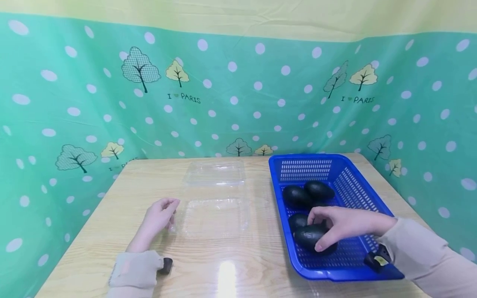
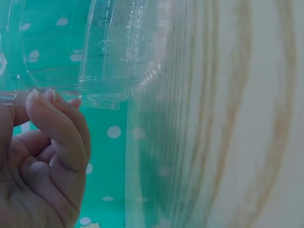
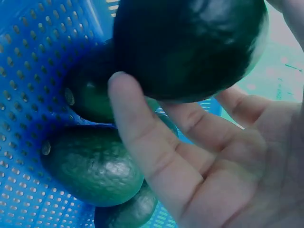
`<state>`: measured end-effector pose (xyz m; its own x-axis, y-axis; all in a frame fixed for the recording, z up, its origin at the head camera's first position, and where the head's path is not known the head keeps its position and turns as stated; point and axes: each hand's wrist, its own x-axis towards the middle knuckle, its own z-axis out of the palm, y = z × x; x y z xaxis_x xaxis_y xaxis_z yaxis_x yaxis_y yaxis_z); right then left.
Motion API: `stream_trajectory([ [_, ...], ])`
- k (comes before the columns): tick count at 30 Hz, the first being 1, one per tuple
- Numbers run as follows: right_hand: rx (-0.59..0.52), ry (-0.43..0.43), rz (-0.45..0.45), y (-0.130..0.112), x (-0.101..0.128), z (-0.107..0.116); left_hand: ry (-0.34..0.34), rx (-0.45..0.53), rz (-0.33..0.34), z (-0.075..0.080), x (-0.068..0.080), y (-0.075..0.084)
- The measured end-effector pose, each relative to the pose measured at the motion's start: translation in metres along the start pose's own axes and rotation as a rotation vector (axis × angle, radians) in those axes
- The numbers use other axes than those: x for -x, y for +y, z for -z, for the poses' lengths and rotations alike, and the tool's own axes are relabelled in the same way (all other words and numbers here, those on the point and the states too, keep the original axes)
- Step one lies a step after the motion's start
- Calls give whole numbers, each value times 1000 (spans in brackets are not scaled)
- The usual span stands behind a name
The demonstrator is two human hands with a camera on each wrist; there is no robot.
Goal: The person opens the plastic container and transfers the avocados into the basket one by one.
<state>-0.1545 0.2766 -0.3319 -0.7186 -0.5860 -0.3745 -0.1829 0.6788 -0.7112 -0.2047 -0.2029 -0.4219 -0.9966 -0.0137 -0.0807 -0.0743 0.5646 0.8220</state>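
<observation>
My right hand (image 1: 344, 225) grips a dark green avocado (image 1: 309, 236) inside the blue basket, thumb on the near side and fingers round the far side. In the right wrist view that avocado (image 3: 190, 47) fills the top, above more avocados (image 3: 95, 164) with pale stem ends. On the left, my left hand (image 1: 158, 215) pinches the left edge of an opened clear plastic clamshell box (image 1: 216, 217). The left wrist view shows the fingertips (image 2: 40, 102) at the thin rim of the clear plastic (image 2: 114, 52); the thumb is mostly hidden there.
The perforated blue basket (image 1: 273, 182) stands on the right of the wooden table (image 1: 201, 273), with avocados (image 1: 318, 190) at its back. The box's other half (image 1: 216, 171) lies toward the back edge. A green dotted curtain (image 1: 223, 111) encloses the table's back and sides.
</observation>
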Motion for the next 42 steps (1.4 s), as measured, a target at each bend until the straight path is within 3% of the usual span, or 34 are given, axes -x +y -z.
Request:
stream_trajectory([
  [8, 161, 14, 1, -4, -3, -5, 2, -19, 2, 5, 3, -1],
  [18, 336, 34, -74, -11, -8, -11, 4, -27, -6, 10, 2, -2],
  [24, 411, 7, -163, -13, -14, -14, 6, -64, -13, 14, 1, 0],
  [30, 478, -30, -241, -16, -20, -17, 27, -96, -3, 25, 5, 8],
  [42, 497, -22, -265, -15, -28, -24, 63, -175, -52, 44, 12, 38],
])
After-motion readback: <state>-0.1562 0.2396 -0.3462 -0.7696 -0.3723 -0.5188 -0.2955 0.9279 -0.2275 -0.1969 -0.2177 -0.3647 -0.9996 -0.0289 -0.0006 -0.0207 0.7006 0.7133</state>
